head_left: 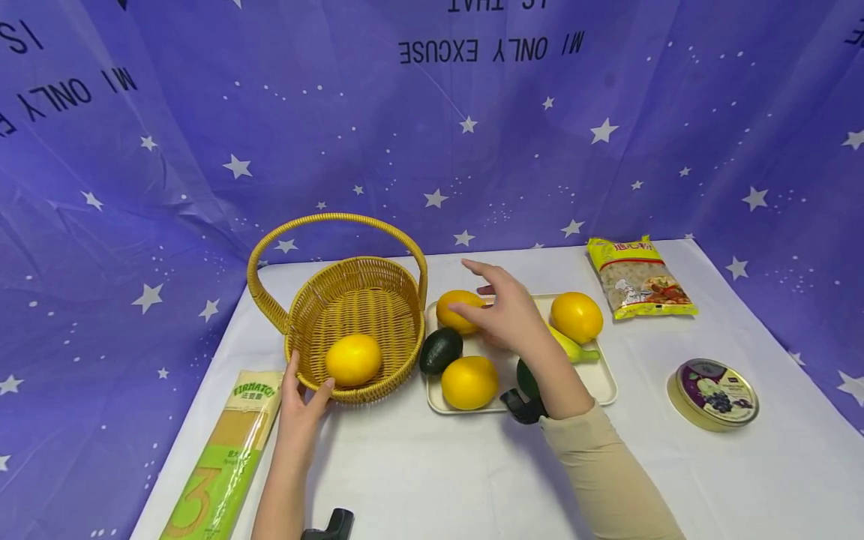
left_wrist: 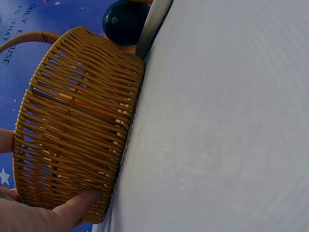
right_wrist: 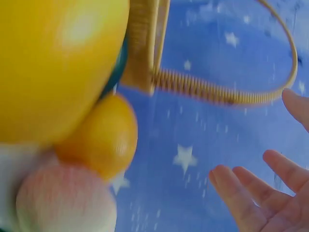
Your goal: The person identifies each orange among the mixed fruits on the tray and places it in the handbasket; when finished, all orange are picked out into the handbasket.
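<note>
My left hand [head_left: 302, 405] holds the front left of a round wicker basket [head_left: 358, 270], its thumb at the rim. In the left wrist view, one finger lies along the basket's outer wall [left_wrist: 77, 116]. A yellow oval fruit [head_left: 354, 360] lies inside the basket. My right hand [head_left: 509, 311] hovers with fingers spread over a cream tray [head_left: 610, 390], nothing held. Closest to it is an orange-yellow fruit [head_left: 454, 313] at the tray's back left; a pinkish peach [right_wrist: 65, 198] lies beside that fruit, mostly hidden under the hand in the head view.
Also on the tray are yellow fruits [head_left: 469, 382], a dark green avocado [head_left: 442, 351] and a partly covered banana [head_left: 574, 349]. A spaghetti pack [head_left: 223, 457] lies left, a pasta bag [head_left: 641, 279] back right, a round tin [head_left: 713, 395] right. A starry curtain [head_left: 432, 150] hangs behind.
</note>
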{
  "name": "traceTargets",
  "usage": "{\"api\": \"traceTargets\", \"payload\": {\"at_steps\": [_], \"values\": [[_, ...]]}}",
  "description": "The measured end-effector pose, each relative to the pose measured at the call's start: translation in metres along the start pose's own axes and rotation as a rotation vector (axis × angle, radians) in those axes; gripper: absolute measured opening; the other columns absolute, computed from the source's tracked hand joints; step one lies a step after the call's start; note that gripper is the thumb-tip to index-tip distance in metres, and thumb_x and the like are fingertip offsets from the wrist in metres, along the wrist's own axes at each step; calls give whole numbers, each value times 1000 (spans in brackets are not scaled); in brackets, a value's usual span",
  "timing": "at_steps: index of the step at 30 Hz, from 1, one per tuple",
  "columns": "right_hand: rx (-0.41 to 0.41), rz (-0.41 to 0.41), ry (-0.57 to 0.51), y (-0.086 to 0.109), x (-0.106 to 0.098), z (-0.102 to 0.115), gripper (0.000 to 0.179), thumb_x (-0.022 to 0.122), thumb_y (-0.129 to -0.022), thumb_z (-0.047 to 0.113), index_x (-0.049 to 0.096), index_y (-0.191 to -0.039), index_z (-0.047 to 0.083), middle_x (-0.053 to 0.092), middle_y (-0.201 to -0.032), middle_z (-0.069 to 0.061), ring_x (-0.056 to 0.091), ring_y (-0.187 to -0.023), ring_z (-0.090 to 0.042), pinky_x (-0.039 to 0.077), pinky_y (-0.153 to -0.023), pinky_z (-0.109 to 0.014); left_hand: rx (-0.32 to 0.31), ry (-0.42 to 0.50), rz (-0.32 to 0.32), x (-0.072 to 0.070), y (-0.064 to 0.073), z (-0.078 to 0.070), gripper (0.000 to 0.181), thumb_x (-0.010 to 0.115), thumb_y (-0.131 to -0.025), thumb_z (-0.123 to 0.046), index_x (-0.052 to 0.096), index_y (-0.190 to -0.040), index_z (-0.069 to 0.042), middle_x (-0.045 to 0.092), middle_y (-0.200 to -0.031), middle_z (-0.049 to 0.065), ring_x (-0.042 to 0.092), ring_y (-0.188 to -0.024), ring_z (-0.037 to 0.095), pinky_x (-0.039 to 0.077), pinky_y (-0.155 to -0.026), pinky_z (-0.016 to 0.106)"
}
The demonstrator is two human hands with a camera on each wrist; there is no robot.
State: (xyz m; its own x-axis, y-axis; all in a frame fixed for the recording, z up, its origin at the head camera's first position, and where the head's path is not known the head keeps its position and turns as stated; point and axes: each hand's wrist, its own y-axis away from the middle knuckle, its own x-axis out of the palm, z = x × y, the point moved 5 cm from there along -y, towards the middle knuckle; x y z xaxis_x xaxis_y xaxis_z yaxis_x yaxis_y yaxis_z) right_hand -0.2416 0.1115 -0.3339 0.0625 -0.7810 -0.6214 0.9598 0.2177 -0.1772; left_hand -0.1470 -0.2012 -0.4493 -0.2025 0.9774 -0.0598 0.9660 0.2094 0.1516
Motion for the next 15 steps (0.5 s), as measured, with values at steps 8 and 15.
{"api": "traceTargets", "payload": {"at_steps": [8,15], "values": [[160,-160,-14,11,-51,-43,79,72,-83,49,38,-149,26,42,-147,-11,54,-119,-34,48,-94,-51,17,14,6,0,1,1,83,56,-98,-15,-3,-156,-28,-10,-160,7,1,-145,25,31,-108,42],[263,-269,-11,24,-85,-78,83,69,-83,53,33,-152,24,40,-148,-14,49,-122,-41,42,-99,-57,21,23,3,0,0,1,82,55,-99,-14,-2,-156,-29,-9,-160,7,4,-145,24,34,-105,33]]}}
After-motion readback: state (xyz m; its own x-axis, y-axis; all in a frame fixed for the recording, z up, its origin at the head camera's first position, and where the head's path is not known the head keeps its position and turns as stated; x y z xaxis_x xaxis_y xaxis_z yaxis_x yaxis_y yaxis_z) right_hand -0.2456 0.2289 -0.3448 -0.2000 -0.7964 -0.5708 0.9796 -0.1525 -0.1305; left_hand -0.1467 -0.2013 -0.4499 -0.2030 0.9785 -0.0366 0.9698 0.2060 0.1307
